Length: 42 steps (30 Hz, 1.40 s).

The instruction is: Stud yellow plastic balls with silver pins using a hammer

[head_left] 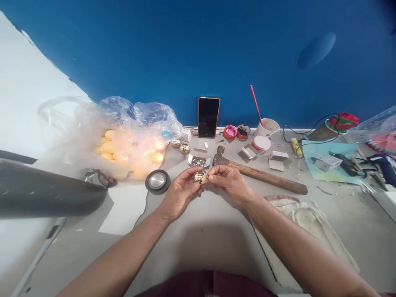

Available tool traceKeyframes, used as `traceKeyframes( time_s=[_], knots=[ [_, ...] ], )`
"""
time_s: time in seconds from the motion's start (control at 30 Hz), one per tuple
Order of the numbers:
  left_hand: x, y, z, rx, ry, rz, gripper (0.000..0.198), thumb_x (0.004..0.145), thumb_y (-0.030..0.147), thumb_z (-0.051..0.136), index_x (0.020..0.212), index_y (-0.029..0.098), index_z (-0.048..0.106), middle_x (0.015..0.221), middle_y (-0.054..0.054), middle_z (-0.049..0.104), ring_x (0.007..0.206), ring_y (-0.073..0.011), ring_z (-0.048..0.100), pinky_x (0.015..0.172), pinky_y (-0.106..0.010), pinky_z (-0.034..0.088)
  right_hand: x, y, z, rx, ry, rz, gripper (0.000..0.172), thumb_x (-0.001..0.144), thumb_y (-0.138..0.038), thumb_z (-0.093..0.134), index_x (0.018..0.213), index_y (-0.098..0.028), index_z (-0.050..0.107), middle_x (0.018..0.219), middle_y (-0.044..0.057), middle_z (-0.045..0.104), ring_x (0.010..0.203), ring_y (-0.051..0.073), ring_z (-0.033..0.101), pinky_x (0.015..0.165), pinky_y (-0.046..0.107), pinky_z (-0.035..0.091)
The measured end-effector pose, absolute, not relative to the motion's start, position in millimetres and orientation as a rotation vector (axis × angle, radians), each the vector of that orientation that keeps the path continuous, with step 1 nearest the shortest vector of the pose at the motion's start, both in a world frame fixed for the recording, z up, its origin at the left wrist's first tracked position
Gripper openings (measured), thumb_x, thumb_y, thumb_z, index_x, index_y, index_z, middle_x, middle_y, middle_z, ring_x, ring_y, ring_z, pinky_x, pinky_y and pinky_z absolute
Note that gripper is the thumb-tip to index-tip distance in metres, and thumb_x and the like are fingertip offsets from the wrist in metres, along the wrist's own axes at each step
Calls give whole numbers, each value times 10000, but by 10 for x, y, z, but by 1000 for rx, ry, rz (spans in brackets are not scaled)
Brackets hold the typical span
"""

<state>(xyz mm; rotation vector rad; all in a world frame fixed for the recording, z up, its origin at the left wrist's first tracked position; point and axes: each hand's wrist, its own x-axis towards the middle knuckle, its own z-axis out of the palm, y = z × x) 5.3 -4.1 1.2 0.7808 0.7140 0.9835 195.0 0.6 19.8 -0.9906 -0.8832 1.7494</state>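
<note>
Together, hands (pixel 204 183) pinching round sequinned ball (pixel 200 177)

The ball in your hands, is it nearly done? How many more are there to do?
Two sparkly balls by the bag look finished. The left hand and right hand pinch a third ball, only partly covered in shiny bits. The bag holds many plain yellow ones, and the small box beside the hammer has bits left.
</note>
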Motion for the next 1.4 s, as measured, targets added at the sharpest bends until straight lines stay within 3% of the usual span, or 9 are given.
traceKeyframes(
  time_s=[0.37,0.5,0.67,0.77,0.87,0.97,1.13,1.23,1.4],
  knots=[
    [49,-39,37,842,757,1008,423,768,222,872,1166,204,730,1054,-61,726,853,-148,649,732,-257,517,1970,20,172,-1027,-913,1736,335,640,-408,937,722,-172,713,642,-10,639,520,68,414,500,240,279],
    [38,-37,26,894,773,999,426,773,229,867,1168,197,710,999,-53,729,841,-165,675,735,-277,543,1979,19,187,-1009,-918,1748,341,639,-417,936,722,-175,711,631,-11,630,520,74,410,496,242,283],
    [57,-50,8,964,851,1017,453,688,211,920,1074,188,684,879,-15,705,818,-163,677,726,-270,562,1975,-2,193,-987,-925,1775,337,644,-404,935,716,-172,702,622,-27,594,523,69,407,504,239,286],
    [60,-62,18,1046,891,1039,478,665,210,929,1094,187,719,981,-34,704,880,-173,687,760,-270,572,1972,-8,198,-987,-937,1783,334,651,-403,933,727,-171,706,636,-23,599,542,74,419,516,240,296],
    [51,-74,23,1047,858,1028,504,745,262,887,1214,179,722,1097,-81,714,884,-186,705,800,-312,586,1981,8,204,-1005,-923,1750,356,641,-424,938,729,-172,702,628,-23,595,529,72,405,502,241,280],
    [48,-78,20,977,799,980,481,862,342,793,1287,151,674,968,-101,753,798,-211,728,788,-390,603,1989,32,206,-1006,-889,1726,376,626,-440,942,724,-175,694,651,-10,619,516,71,397,484,244,260],
    [59,-61,41,945,825,1023,511,763,244,879,1225,171,674,901,-51,738,748,-181,711,757,-353,592,1972,26,206,-1010,-866,1714,357,603,-410,957,736,-184,714,662,-17,615,517,72,405,476,241,262],
    [59,-60,67,990,872,1044,506,721,220,901,1189,177,715,982,-61,727,848,-181,696,792,-316,577,1952,9,200,-1018,-867,1711,358,589,-405,959,767,-193,731,654,-27,614,514,69,401,477,236,277],
    [60,-90,88,1086,884,1053,410,798,294,843,1181,185,744,1085,-88,719,909,-204,686,787,-310,566,1949,2,187,-1029,-914,1687,337,620,-422,939,772,-194,742,701,-16,644,551,74,422,507,233,327]
  ],
)
